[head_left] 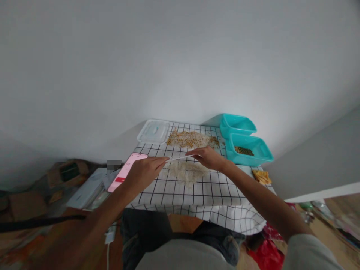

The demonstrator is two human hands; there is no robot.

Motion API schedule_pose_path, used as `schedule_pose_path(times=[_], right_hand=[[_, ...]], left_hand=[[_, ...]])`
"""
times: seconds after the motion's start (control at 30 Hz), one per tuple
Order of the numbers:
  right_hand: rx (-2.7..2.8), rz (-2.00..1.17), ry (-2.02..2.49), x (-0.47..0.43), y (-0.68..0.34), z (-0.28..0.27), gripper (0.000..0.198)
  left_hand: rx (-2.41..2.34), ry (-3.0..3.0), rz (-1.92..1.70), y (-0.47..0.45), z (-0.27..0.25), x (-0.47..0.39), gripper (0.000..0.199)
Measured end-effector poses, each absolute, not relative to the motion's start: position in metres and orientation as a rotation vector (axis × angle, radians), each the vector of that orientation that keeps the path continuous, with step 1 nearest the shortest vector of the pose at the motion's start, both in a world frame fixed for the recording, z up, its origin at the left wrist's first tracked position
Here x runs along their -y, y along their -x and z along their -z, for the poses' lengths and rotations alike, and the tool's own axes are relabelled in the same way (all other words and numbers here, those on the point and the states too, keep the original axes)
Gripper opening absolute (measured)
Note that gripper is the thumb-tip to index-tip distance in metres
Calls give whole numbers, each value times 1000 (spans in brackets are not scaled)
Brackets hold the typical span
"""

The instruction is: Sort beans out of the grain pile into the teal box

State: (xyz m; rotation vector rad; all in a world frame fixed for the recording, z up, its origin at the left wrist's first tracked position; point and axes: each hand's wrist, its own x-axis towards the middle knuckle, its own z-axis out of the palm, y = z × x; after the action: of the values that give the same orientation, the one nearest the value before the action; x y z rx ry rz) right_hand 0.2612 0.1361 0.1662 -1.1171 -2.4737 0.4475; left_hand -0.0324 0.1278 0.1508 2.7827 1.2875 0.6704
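Observation:
My left hand (pixel 147 168) and my right hand (pixel 208 157) pinch opposite ends of a thin, pale strip (pixel 180 158), seen nearly edge-on above the table. Just below and nearer to me, a loose patch of small pale grains (pixel 188 173), resembling rice, spreads over the black-and-white checked cloth (pixel 168 198). Beyond the hands lies a longer heap of pale grains mixed with yellow kernels (pixel 191 139). To the right of my right hand stands a teal container (pixel 263 155) holding greenish-brown grains (pixel 244 151).
A second teal container (pixel 237 125) stands behind the first. At the back left lies a clear lid (pixel 154 131); a phone with a pink screen (pixel 128 170) sits at the left edge. A crumpled yellow cloth (pixel 262 176) is at the right edge. The wall (pixel 180 67) borders the table's back.

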Motion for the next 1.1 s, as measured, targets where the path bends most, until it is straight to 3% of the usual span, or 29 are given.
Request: schedule_pose_path(times=[0.3,0.5,0.83,1.1], right_hand=[[2605,-540,831,-185,-226,-175,34],[2679,-589,688,-197,-199,-177,41],[2715,-630,637,-211,-188,-158,43],[2655,-650,728,-184,-242,-155,45]], left_hand=[[-1586,-2618,-1004,33,-126,-69,30],[-1490,-2514,-1239,20,-103,-39,44],[-1516,-2469,-1171,14,-96,-42,36],[-1336,-2503,-1131,-21,-93,-37,43]])
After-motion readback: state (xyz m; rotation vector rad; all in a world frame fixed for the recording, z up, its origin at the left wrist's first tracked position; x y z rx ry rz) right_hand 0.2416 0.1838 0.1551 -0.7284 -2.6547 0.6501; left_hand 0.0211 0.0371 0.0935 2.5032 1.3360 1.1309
